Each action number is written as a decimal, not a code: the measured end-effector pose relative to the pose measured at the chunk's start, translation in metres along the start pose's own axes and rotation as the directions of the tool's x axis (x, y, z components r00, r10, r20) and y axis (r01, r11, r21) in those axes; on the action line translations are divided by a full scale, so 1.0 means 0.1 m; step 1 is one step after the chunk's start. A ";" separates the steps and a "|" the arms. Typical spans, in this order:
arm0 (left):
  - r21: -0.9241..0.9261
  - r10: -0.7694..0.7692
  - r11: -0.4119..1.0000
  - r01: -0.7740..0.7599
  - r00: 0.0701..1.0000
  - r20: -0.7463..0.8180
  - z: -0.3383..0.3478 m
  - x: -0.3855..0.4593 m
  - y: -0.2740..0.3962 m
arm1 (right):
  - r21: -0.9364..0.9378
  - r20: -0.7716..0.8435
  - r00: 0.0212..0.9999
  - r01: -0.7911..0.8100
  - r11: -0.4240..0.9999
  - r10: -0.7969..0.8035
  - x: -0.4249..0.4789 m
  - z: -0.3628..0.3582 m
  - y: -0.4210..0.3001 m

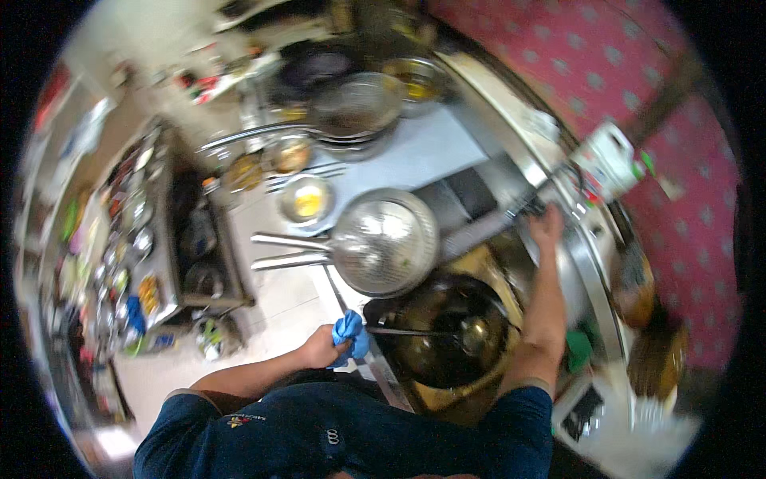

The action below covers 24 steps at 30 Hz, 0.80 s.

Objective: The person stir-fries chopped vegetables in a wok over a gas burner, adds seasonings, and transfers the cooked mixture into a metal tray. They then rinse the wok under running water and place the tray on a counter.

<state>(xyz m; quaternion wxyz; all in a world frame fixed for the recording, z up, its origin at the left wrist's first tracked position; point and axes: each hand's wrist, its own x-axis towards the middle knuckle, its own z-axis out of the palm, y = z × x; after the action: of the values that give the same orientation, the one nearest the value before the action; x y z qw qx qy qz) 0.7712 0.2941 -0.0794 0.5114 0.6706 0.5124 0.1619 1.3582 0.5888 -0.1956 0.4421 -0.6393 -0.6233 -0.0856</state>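
My left hand [322, 347] is closed around a bunched blue cloth [352, 330] at the near-left rim of a dark wok [425, 362]. Whether a wok handle lies inside the cloth is hidden. A metal ladle [474, 328] rests in the wok, its long handle pointing towards the cloth. My right arm stretches over the far side of the stove. There my right hand [546, 226] is at a dark tap-like fitting [532, 203]; blur hides the fingers and whether they grip it. Two long-handled metal strainers [383, 242], apparently stacked, sit beyond the wok.
A steel bowl with yellow contents [307, 203] stands beside the strainers. Farther off are a large strainer [356, 105] and a glass-like bowl of yellow liquid [413, 78]. A white jug [604, 158] stands by the pink patterned wall [652, 239]. Left, a shelved counter [161, 281] holds several bowls.
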 end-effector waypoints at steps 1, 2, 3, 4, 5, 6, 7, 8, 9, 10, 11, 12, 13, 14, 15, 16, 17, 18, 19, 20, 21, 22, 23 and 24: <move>0.069 -0.021 0.997 0.025 0.998 -0.065 -0.02 -0.22 -0.10 | -0.299 0.251 0.957 -0.064 0.952 0.143 0.15 0.17 -0.04; 0.154 0.051 0.987 -0.044 0.998 -0.043 -0.24 -0.24 -0.16 | -0.319 0.280 0.925 -0.164 0.933 0.258 0.10 -0.04 0.58; 0.156 -0.093 0.982 0.108 0.990 -0.102 -0.18 -0.59 -0.16 | -0.068 0.363 0.902 -0.225 0.972 0.235 0.02 0.25 0.16; 0.153 -0.151 0.969 0.193 0.957 -0.247 0.04 -1.00 -0.37 | 0.168 0.448 0.874 -0.292 0.942 0.191 0.00 0.40 -0.37; 0.177 -0.235 0.938 0.299 0.921 -0.312 0.05 -1.22 -0.68 | -0.369 0.317 0.901 0.405 0.836 -0.297 -0.29 0.30 -0.20; 0.154 -0.355 0.884 0.442 0.847 -0.395 0.23 -1.54 -1.01 | -0.249 0.548 0.821 0.341 0.906 -0.158 -0.49 0.21 -0.34; 0.120 -0.452 0.819 0.560 0.761 -0.465 0.41 -1.86 -1.31 | -0.211 0.608 0.793 0.201 0.957 -0.032 -0.60 0.09 -0.56; 0.112 -0.512 0.758 0.643 0.693 -0.508 0.43 -2.03 -1.50 | -0.183 0.500 0.863 0.186 0.965 -0.071 -0.75 -0.02 -0.40; 0.043 -0.627 0.685 0.728 0.617 -0.476 0.47 -2.20 -1.52 | -0.184 0.428 0.902 0.155 0.971 -0.063 -0.76 -0.08 -0.18; -0.016 -0.733 0.597 0.802 0.537 -0.418 0.44 -2.40 -1.51 | -0.189 0.362 0.932 0.112 0.975 -0.037 -0.70 -0.13 -0.06; -0.056 -0.809 0.513 0.856 0.461 -0.363 0.41 -2.51 -1.22 | -0.233 0.331 0.941 0.152 0.960 -0.069 -0.44 -0.18 -0.23; -0.063 -0.875 0.407 0.911 0.369 -0.313 0.56 -2.74 -1.14 | -0.269 0.305 0.946 0.194 0.943 -0.108 -0.16 -0.22 -0.47; -0.089 -0.891 0.368 0.926 0.324 -0.317 0.62 -2.92 -1.17 | -0.180 0.220 0.934 0.322 0.930 -0.281 0.01 -0.16 -0.22; -0.112 -0.905 0.318 0.942 0.266 -0.331 0.73 -2.99 -1.18 | -0.091 0.111 0.896 0.439 0.894 -0.429 0.14 0.03 0.10; -0.135 -0.951 0.234 0.963 0.198 -0.236 0.74 -3.07 -1.14 | -0.110 0.278 0.932 0.270 0.957 -0.231 0.26 0.05 -0.02; -0.180 -0.951 0.221 0.958 0.170 -0.259 0.78 -3.16 -1.11 | -0.126 0.370 0.919 0.195 0.973 -0.136 0.34 0.18 0.03; -0.220 -0.946 0.225 0.949 0.159 -0.282 0.78 -3.22 -1.13 | -0.120 0.413 0.903 0.186 0.975 -0.122 0.35 0.26 0.20; -0.259 -0.941 0.229 0.938 0.145 -0.305 0.78 -3.29 -1.16 | -0.098 0.434 0.890 0.201 0.975 -0.140 0.32 0.31 0.34; -0.319 -0.954 0.232 0.919 0.151 -0.259 0.96 -3.41 -1.24 | -0.028 0.445 0.866 0.269 0.963 -0.229 0.30 0.46 0.30; -0.291 -0.935 0.268 0.918 0.176 -0.307 0.85 -3.42 -1.41 | -0.002 0.414 0.863 0.320 0.947 -0.291 0.22 0.41 0.56; -0.260 -0.912 0.306 0.916 0.205 -0.354 0.72 -3.41 -1.58 | 0.017 0.366 0.860 0.377 0.926 -0.357 0.13 0.31 0.79; -0.245 -0.892 0.354 0.903 0.247 -0.378 0.69 -3.36 -1.87 | 0.036 0.295 0.835 0.476 0.879 -0.464 0.13 0.21 1.03; -0.281 -0.897 0.306 0.910 0.177 -0.405 0.86 -3.48 -1.70 | 0.037 0.327 0.858 0.408 0.912 -0.397 -0.03 0.38 0.73; -0.324 -0.909 0.265 0.908 0.124 -0.398 1.11 -3.63 -1.56 | 0.031 0.326 0.879 0.357 0.933 -0.347 -0.11 0.51 0.37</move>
<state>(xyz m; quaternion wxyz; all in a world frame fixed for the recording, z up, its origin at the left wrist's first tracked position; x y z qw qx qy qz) 0.6186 -0.0810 -0.1482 0.3458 0.1486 0.9264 -0.0099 1.3659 0.6214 -0.2498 0.3002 -0.5272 -0.7921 -0.0671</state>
